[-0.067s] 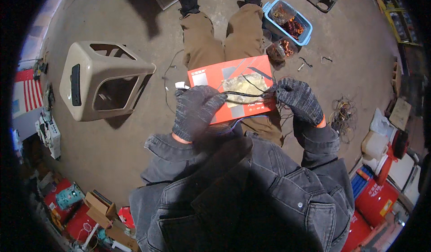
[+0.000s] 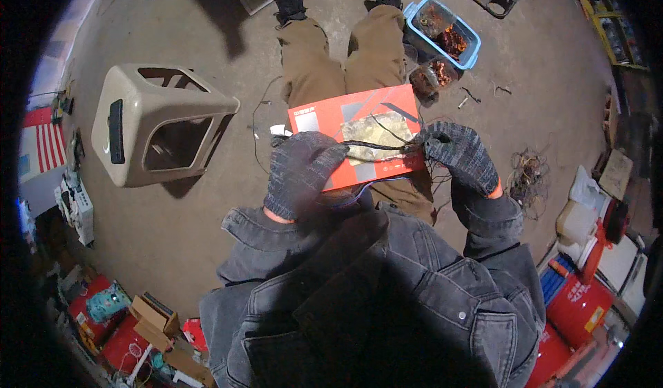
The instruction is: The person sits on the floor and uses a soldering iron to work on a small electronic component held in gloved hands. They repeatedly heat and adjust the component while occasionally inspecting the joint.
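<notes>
A length of black cable runs between my two gloved hands above an orange-red flat box on my lap. My left hand, in a dark grey knit glove, is closed around the cable's left part, thumb on top. At the right edge of the box, my right hand pinches the cable's other end, where thin loose strands hang down. A worn yellowish patch covers the middle of the box, with a thin dark wire across it. A blue wire shows below the box's near edge.
A beige plastic stool lies on its side at left. Beyond my right knee stands a blue-rimmed tub holding copper-coloured scraps, with a clear container beside it. Tangled wires lie right. Red drums and clutter line the rim.
</notes>
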A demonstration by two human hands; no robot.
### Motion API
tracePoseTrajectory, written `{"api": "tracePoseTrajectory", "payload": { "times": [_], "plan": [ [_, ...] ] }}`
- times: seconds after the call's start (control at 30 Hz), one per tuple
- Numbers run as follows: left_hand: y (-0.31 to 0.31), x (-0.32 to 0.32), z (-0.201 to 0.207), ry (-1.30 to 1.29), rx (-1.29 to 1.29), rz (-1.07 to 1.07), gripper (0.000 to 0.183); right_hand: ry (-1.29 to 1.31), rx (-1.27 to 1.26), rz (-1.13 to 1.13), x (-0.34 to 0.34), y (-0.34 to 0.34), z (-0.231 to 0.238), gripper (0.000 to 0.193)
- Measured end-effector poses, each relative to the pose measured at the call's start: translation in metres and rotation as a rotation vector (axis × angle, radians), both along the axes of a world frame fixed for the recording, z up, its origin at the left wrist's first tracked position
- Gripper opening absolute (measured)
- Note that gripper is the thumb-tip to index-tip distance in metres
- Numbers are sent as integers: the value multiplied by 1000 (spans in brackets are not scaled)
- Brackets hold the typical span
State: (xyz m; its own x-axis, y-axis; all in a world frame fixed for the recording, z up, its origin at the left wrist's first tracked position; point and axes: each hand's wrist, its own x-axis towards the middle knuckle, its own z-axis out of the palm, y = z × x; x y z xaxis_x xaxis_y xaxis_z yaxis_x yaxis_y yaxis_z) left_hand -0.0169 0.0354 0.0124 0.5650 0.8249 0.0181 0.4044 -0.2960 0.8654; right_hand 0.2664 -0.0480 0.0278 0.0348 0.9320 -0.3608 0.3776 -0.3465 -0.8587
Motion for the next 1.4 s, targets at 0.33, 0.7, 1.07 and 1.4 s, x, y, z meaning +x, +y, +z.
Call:
{"api": "tracePoseTrajectory", "payload": {
  "times": [0.33, 0.7, 1.07, 1.4],
  "plan": [
    [-6, 2, 43, -86, -159, 9, 16, 229, 44, -191, -16, -23, 45, 19],
    [-16, 4, 82, -127, 4, -229, 18, 301, 38, -186, -34, -28, 69, 31],
    [-10, 5, 72, -264, -62, -192, 14, 432, -49, -177, -37, -26, 69, 38],
    [-17, 6, 70, -430, -625, 10, 15, 466, -38, -260, -37, -26, 62, 38]
  ]
}}
